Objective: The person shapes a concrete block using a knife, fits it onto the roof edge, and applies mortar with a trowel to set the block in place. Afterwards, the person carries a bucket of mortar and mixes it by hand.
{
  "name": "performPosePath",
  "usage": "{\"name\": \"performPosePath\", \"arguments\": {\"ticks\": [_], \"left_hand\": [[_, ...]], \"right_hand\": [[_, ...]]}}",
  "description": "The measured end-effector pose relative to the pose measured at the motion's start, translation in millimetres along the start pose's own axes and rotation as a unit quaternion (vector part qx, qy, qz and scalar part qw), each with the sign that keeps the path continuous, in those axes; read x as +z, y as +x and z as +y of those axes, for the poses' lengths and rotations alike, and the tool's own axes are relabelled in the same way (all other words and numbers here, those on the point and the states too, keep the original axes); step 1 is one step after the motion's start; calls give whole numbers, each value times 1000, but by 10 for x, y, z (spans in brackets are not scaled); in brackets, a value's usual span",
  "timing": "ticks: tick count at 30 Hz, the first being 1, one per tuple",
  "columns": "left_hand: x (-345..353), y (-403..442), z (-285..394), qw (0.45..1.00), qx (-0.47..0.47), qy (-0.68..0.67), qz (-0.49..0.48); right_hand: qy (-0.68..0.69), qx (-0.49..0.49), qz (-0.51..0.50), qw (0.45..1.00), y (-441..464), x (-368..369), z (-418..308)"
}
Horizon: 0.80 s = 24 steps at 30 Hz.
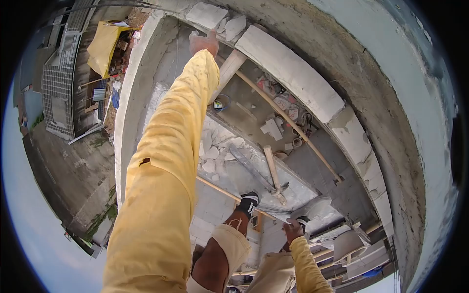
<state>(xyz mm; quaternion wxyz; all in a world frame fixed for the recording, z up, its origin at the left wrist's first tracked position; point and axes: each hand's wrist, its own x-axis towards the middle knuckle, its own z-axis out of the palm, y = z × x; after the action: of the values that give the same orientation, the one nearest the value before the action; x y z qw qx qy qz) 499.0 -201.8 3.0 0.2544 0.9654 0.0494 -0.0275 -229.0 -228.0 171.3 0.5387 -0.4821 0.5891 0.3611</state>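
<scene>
My left arm, in a yellow sleeve, stretches up to the wall top. There my left hand [204,45] is curled at the edge beside broken pale block pieces [235,28]; what its fingers hold, if anything, is hidden. Lower right, my right hand [294,230] is closed near my shoe, at the near end of a grey blade-like tool [315,209], which is blurred. Between my hands, a wooden-handled hammer [270,163] and a long grey metal blade [248,165] lie on a dusty platform [298,188] with block rubble [210,154].
A curved course of pale blocks [293,73] runs along the right, beside a rough wall [391,112]. Wooden poles [288,124] cross below the platform. Further down are a floor with debris [273,129] and a bucket [349,246]. A yellow tarp [103,49] stands outside, far left.
</scene>
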Motion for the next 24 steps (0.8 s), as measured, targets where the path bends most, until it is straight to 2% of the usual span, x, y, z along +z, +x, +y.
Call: {"name": "performPosePath", "arguments": {"ticks": [1, 3, 4, 5, 6, 7, 9, 11, 12, 14, 15, 16, 19, 21, 23, 24], "left_hand": [[-228, -161, 3, 998, -23, -50, -44], [-545, -426, -246, 996, -28, -47, -68], [-756, -604, -325, 990, -69, -70, -103], [-779, -730, -704, 994, -49, -43, -87], [-984, -922, -920, 990, -73, -18, -118], [-1168, -1143, -1164, 982, -108, -57, -145], [-1570, -1664, -1637, 973, -146, -31, -175], [-1849, -2283, -2192, 955, -206, -33, -212], [-2037, -2583, -2507, 937, -253, -58, -232], [-2437, -3051, -3264, 890, -359, -113, -258], [-2640, -3208, -3181, 854, -438, -91, -265], [-2841, -3427, -2675, 846, -468, -57, -248], [-3120, -3873, -2622, 867, -400, -48, -294], [-3221, -3953, -2496, 861, -384, -45, -331], [-3138, -4046, -2300, 852, -368, -43, -369], [-3076, -4058, -2183, 858, -354, -38, -371]], "right_hand": [[3, 1, -1, 1000, -43, 23, 4], [-12, 50, -2, 999, -124, 54, 28], [-13, 51, -16, 998, -150, 81, 57], [-11, 48, -15, 999, -152, 87, 101], [-61, 31, -25, 997, -145, 82, 173], [-110, 14, -32, 993, -139, 71, 243], [-91, -108, -52, 989, -159, 25, 245], [-104, -107, -15, 989, -333, -32, -68], [-146, -72, -29, 986, -574, -191, -516], [-103, -33, -25, 994, -780, -437, -766], [-72, -13, -19, 997, -878, -568, -801], [-45, 6, -13, 999, -960, -701, -782], [-15, 2, 52, 999, -921, -947, -189], [22, -12, 73, 997, -760, -985, 606], [57, -27, 97, 993, -923, -1212, 988], [50, 35, 139, 988, -1211, -1448, 1054]]}}
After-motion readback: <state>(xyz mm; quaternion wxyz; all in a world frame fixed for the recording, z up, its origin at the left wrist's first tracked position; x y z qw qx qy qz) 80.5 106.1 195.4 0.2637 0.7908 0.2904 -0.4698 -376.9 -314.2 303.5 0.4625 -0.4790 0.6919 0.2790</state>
